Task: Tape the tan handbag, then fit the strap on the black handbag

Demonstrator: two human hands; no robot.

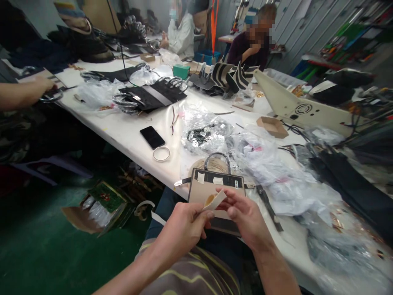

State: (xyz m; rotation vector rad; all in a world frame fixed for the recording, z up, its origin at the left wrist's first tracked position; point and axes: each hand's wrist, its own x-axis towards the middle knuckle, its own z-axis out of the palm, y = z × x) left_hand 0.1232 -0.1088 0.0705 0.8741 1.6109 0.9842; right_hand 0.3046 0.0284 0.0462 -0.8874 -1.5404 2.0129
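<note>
Between my fingers is a small cream strip (218,199) with a tan patch on its left part. My left hand (192,223) pinches its lower left end. The fingertips of my right hand (245,213) close on its upper right end. Just behind them a beige and black handbag (201,194) leans against the table edge by my lap, partly hidden by my hands. Its dark handle (217,155) stands up, and pale patches (217,180) show on its black top band. Straps stick out from both its sides.
A phone (152,137) and a tape ring (161,154) lie left of the bag. Plastic bags (260,155), black bags (159,94) and a cardboard tray (272,127) cover the table. A co-worker's arm (27,92) is at left; two people sit across. An open box (104,205) stands below.
</note>
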